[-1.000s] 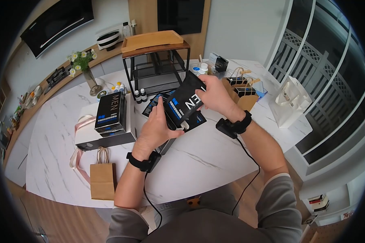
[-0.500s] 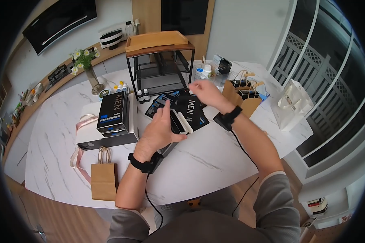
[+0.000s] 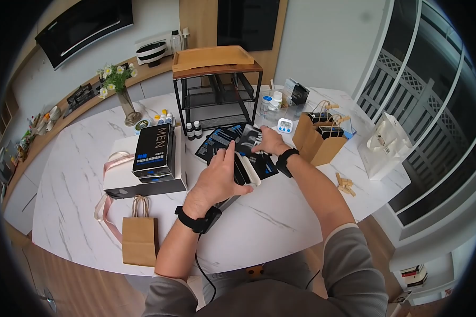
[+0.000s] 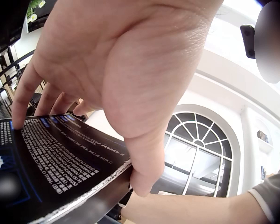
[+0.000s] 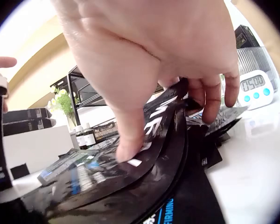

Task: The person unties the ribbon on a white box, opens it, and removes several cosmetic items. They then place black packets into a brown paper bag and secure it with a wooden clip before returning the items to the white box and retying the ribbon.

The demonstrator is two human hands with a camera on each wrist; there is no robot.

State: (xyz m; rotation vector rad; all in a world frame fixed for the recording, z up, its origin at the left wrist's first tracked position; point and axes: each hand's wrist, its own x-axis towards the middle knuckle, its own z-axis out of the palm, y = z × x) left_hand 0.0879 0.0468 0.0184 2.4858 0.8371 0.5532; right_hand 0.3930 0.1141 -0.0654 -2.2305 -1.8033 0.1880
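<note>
My left hand point(image 3: 217, 179) grips an open black carton point(image 4: 60, 158) across its width, the thumb at one edge and the fingers on the far side. The carton stands tilted with its open end and pale flap facing away from me. Just beyond it, my right hand point(image 3: 271, 141) pinches black pouches point(image 5: 144, 172) printed with white letters, the thumb on top and the other fingers curled beneath. The held pouches bend upward in the right wrist view. More dark pouches point(image 3: 215, 141) lie fanned on the table beneath and to the left.
A black MEN box point(image 3: 154, 151) sits on a white box point(image 3: 120, 174) at left. Behind stands a black rack point(image 3: 217, 95) beside two small bottles point(image 3: 194, 130). Right are a white timer point(image 3: 284, 126), brown paper bags point(image 3: 314, 140), wooden blocks point(image 3: 345, 184) and a white bag point(image 3: 383, 142).
A second ago my right hand held a pouch up beside the carton. It then let go, hovered above the pile, and has come down onto pouches. My left hand stays on the carton.
</note>
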